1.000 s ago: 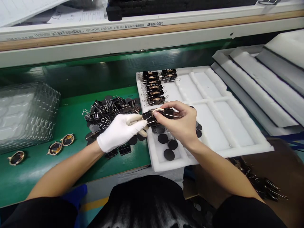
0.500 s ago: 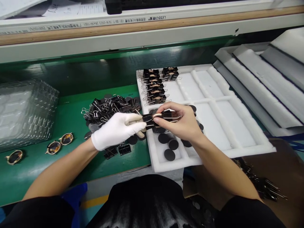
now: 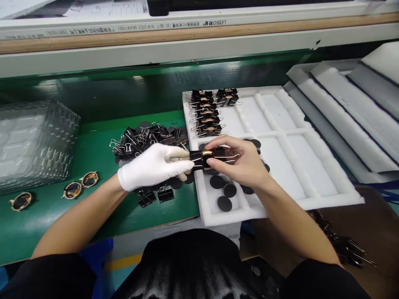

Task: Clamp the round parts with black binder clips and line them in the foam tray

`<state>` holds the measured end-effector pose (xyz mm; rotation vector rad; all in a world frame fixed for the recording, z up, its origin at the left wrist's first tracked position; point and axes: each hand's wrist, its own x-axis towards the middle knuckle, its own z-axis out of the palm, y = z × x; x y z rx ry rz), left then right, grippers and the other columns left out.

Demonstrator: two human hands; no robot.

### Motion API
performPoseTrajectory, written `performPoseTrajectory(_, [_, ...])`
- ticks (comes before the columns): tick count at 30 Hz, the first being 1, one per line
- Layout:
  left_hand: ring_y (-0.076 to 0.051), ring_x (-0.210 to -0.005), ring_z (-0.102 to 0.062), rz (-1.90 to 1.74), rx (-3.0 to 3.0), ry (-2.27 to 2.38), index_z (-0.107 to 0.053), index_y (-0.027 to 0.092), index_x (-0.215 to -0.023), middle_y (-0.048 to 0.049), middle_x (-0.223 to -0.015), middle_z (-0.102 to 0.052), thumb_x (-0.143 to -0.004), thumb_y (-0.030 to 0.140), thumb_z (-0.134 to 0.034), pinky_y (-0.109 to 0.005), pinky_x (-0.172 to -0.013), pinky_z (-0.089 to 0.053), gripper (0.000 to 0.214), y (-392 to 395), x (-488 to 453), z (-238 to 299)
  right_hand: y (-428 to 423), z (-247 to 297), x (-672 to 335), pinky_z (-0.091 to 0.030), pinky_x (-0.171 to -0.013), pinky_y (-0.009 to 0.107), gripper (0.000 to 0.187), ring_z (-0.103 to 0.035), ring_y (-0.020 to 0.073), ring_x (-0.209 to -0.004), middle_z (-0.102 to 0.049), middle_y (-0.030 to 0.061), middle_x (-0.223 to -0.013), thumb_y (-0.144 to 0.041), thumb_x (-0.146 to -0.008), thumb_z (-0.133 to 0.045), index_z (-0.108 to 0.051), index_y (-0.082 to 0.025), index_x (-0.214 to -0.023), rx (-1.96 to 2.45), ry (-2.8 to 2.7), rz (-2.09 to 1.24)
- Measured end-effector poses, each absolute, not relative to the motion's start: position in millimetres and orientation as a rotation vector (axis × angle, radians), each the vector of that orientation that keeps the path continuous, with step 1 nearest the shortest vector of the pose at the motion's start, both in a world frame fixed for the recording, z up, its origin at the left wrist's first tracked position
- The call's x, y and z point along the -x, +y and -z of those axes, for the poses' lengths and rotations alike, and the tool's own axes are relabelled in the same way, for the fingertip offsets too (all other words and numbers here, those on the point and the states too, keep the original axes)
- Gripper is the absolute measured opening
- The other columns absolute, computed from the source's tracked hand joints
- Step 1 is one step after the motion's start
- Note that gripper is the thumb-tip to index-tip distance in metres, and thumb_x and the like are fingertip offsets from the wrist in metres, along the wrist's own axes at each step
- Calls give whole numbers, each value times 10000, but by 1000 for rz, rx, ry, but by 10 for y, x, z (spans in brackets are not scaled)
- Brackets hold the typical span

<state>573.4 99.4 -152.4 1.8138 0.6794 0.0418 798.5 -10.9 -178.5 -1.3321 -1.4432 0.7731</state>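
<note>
My left hand (image 3: 149, 167), in a white glove, pinches one end of a small clipped assembly (image 3: 208, 155) of black binder clips around a rose-gold piece. My bare right hand (image 3: 241, 164) pinches its other end. Both hands hover over the near left corner of a white foam tray (image 3: 311, 166). Several loose black discs (image 3: 225, 195) lie in the tray below my hands. A row of finished clipped pieces (image 3: 205, 116) fills the tray's far left compartment. A pile of black binder clips (image 3: 146, 139) lies on the green mat just left of the tray.
Small round sunglasses frames (image 3: 79, 185) and another pair (image 3: 20, 200) lie on the green mat at left. A stack of clear plastic trays (image 3: 34, 143) stands at far left. White foam sheets (image 3: 349, 108) are stacked at right. A shelf rail (image 3: 187, 50) runs overhead.
The hands and the clipped assembly have shifted slightly; my right fingers have settled lower around the piece. The view has drifted a little. Nothing was let go.
</note>
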Motion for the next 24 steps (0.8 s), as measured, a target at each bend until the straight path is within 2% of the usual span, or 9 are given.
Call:
performPoseTrajectory(3, [-152, -835, -783, -43, -1803, 707, -753, 209, -969, 27, -795, -812, -966, 397, -627, -210, -753, -590, 227, 1043, -5714, 1483, -116, 1734, -8079, -610, -748, 298, 460, -723, 204, -983, -716, 53, -1185, -279, -858, -796, -651, -278, -1295, 1260, -1443, -1014])
performPoseTrajectory(5, [-165, -852, -786, -56, -1783, 710, -760, 198, -919, 11, -800, -813, -970, 399, -621, -229, -770, -602, 249, 1068, -5709, 1475, -114, 1700, -8127, -630, -771, 313, 514, -718, 224, -1052, -696, 66, -1263, -300, -870, -787, -619, -287, -1356, 1273, -1465, -1121])
performPoseTrajectory(8, [-170, -815, -786, -82, -1750, 710, -756, 186, -876, -6, -782, -808, -980, 433, -610, -243, -761, -609, 305, 1084, -5714, 1495, -104, 1673, -8135, -647, -798, 350, 415, -745, 225, -986, -709, 66, -1263, -348, -899, -772, -667, -272, -1293, 1352, -1415, -1230])
performPoseTrajectory(11, [-151, -723, -774, -74, -1714, 712, -749, 175, -874, -12, -762, -802, -989, 425, -603, -239, -730, -605, 312, 1078, -5721, 1523, -94, 1690, -8079, -646, -742, 354, 324, -755, 202, -804, -757, 51, -1094, -398, -897, -780, -732, -242, -1176, 1405, -1293, -1252])
performPoseTrajectory(13, [-142, -688, -766, -59, -1692, 706, -746, 171, -872, -13, -747, -797, -990, 420, -608, -230, -716, -599, 308, 1069, -5723, 1532, -88, 1726, -8030, -639, -719, 346, 316, -743, 198, -766, -768, 47, -1016, -427, -869, -807, -762, -224, -1107, 1405, -1220, -1217])
performPoseTrajectory(17, [-140, -684, -764, -46, -1678, 695, -735, 166, -842, -20, -736, -790, -988, 430, -613, -223, -707, -590, 326, 1060, -5717, 1528, -77, 1809, -7972, -631, -723, 349, 362, -738, 203, -770, -774, 58, -1000, -477, -835, -828, -765, -206, -1067, 1348, -1112, -1207])
performPoseTrajectory(20, [-146, -703, -767, -26, -1697, 687, -717, 166, -815, -24, -760, -793, -983, 441, -614, -225, -703, -582, 339, 1062, -5703, 1508, -66, 1793, -8003, -615, -710, 350, 379, -733, 200, -761, -771, 64, -1005, -493, -866, -785, -740, -203, -1105, 1388, -1147, -1200])
performPoseTrajectory(24, [-157, -753, -767, -10, -1776, 686, -716, 184, -862, -12, -795, -799, -981, 467, -600, -223, -686, -557, 328, 1042, -5676, 1482, -39, 1603, -8064, -592, -862, 388, 400, -721, 237, -981, -747, 78, -1190, -424, -871, -762, -709, -222, -1213, 1483, -1494, -1136])
